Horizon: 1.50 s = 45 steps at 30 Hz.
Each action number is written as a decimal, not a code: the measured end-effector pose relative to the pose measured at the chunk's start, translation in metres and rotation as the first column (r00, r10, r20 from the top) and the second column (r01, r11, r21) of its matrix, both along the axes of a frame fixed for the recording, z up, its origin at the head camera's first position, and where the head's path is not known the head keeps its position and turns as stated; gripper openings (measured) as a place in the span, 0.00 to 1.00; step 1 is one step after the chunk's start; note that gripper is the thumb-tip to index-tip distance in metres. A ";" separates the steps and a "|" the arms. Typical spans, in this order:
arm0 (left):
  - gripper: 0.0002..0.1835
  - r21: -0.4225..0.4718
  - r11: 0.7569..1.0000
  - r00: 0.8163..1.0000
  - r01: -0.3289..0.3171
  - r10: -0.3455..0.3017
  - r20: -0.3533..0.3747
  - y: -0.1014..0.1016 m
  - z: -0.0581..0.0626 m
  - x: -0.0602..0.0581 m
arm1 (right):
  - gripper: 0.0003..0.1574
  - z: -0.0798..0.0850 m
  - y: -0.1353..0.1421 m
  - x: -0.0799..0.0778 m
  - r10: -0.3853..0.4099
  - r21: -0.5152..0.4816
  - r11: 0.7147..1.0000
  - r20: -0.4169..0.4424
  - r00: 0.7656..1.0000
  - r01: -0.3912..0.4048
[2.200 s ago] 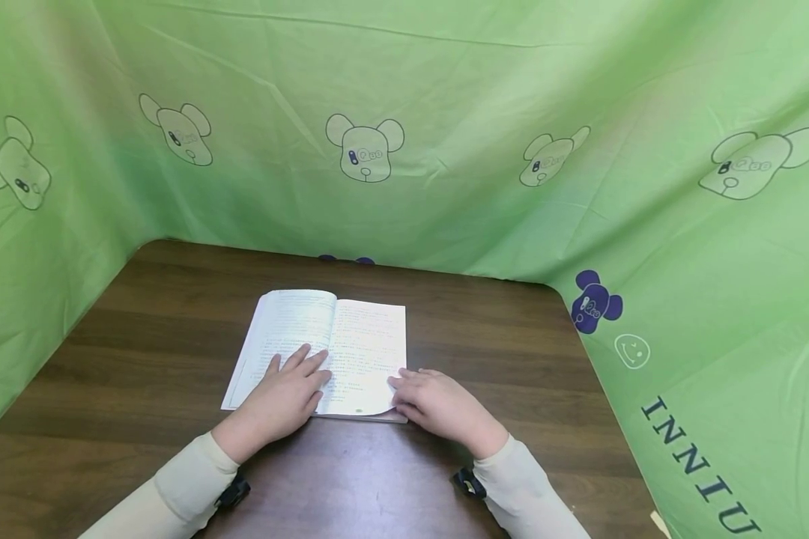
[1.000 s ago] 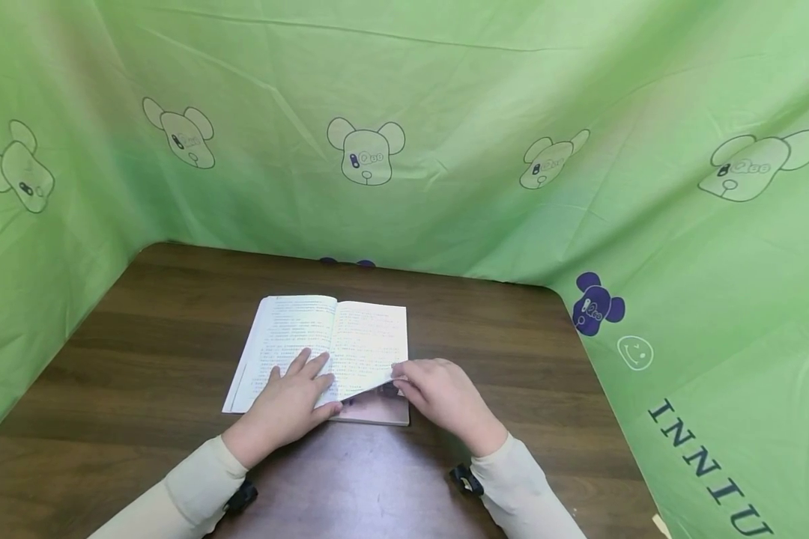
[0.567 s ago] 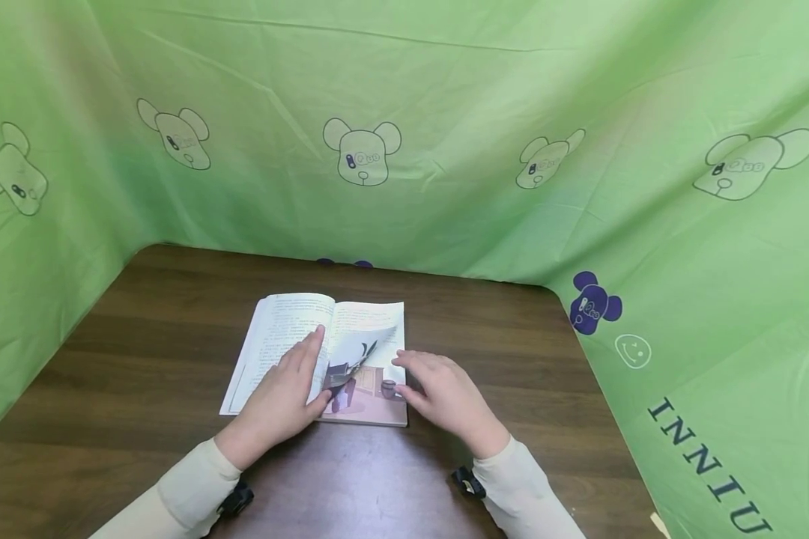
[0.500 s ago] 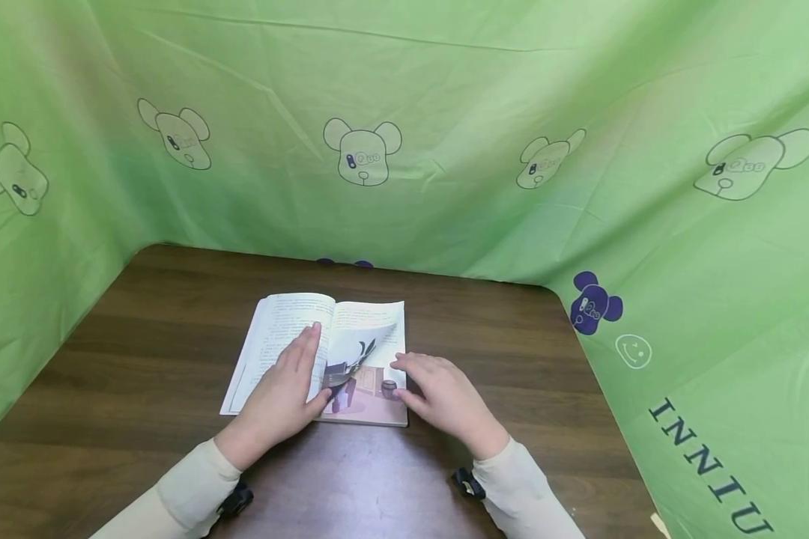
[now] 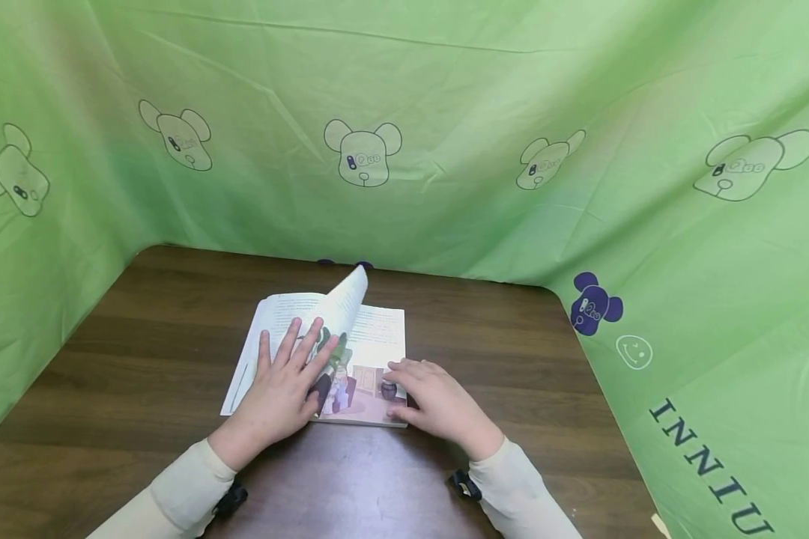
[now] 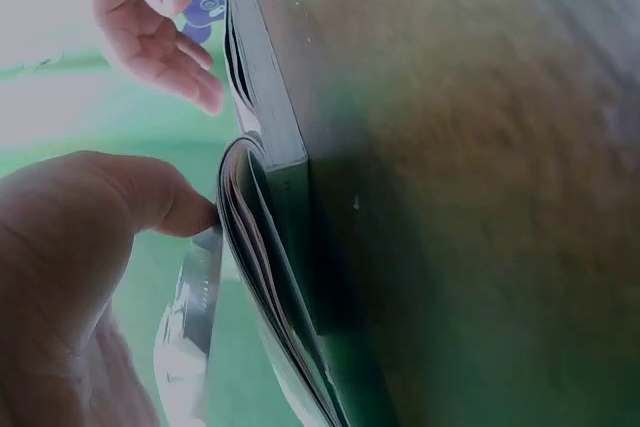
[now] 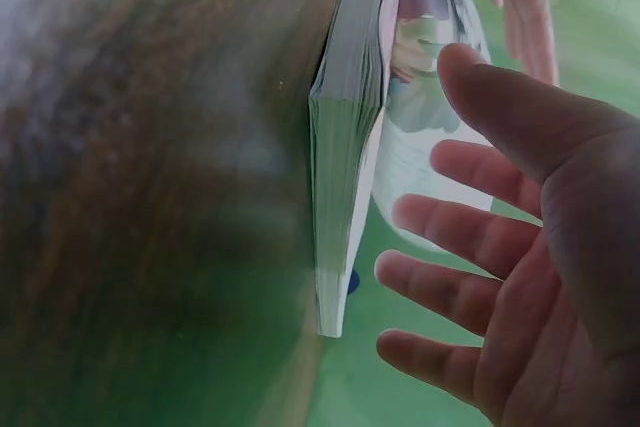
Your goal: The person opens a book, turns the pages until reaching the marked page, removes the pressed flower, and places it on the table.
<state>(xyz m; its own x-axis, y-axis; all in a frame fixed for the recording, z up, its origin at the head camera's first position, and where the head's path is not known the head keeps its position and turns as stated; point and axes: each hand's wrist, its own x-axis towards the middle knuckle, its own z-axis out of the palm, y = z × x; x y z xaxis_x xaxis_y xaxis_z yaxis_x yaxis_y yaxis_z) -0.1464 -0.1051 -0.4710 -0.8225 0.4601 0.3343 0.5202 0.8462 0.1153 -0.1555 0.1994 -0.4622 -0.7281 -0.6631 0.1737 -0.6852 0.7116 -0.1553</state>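
An open book [image 5: 380, 333] lies on the table, its right side showing printed text above a pinkish colour picture. One page [image 5: 347, 296] stands partly turned at the middle, its far corner curling up. My left hand [image 5: 279, 393] presses the lower part of that page toward the left side, fingers straight and spread. Over the lower right of the book hovers my right hand [image 5: 438, 400]. Seen from the right wrist, the right hand's fingers [image 7: 450, 222] are loosely extended with nothing between them, apart from the book's edge [image 7: 345, 167]. The left thumb [image 6: 180, 202] is by the spine in the left wrist view.
The dark wooden table [image 5: 512, 352] extends around the book. Green cloth [image 5: 458, 224] printed with bear heads hangs along its back and sides. A small pale object [image 5: 661, 525] is at the table's right edge. Each wrist wears a black device [image 5: 231, 498].
My right hand lifted the page's lower corner, then let go. The left hand swept the page leftward and now spreads over it. A picture beneath is uncovered, and the page's far corner has risen.
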 end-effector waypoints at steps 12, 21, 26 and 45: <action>0.42 0.012 0.999 0.996 0.038 -0.039 0.077 -0.003 -0.002 0.002 | 0.42 -0.002 -0.002 0.002 -0.016 0.064 0.998 0.085 0.996 0.010; 0.38 0.013 1.000 0.986 0.022 -0.024 0.163 -0.005 -0.002 0.004 | 0.48 -0.002 -0.003 0.004 0.007 0.089 0.996 0.097 0.995 -0.016; 0.37 0.017 1.000 0.975 0.008 -0.012 0.221 -0.007 -0.003 0.005 | 0.48 -0.002 -0.002 0.005 0.004 0.091 0.996 0.111 0.994 -0.014; 0.34 0.016 0.999 0.956 -0.035 0.028 0.293 -0.008 0.002 0.004 | 0.40 0.003 -0.004 0.004 0.008 0.148 0.989 0.132 0.991 -0.028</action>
